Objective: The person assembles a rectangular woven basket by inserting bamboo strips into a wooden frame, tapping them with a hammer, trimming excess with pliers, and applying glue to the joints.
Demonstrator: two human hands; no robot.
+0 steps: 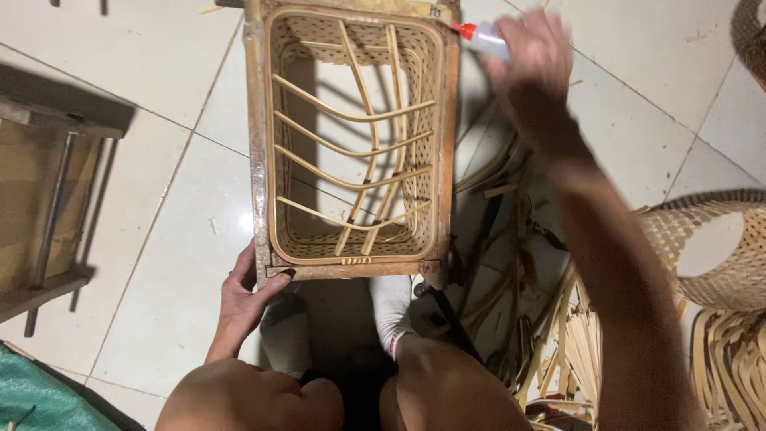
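Observation:
A rectangular woven rattan basket [263,152] with a wooden frame stands on the tiled floor in front of my knees, its open side facing up at me, with curved cane strips crossing inside. My left hand [243,295] grips the basket's near left corner. My right hand [531,68] is raised at the far right corner and holds a small glue bottle with a red nozzle [479,35], the tip close to the frame's rim. My feet in white socks [391,307] rest just below the basket.
A pile of cane strips and tools [519,279] lies on the floor at my right. A woven basket [710,247] sits at the right edge. A wooden frame with metal rods [48,207] stands at the left, green cloth [40,395] below it.

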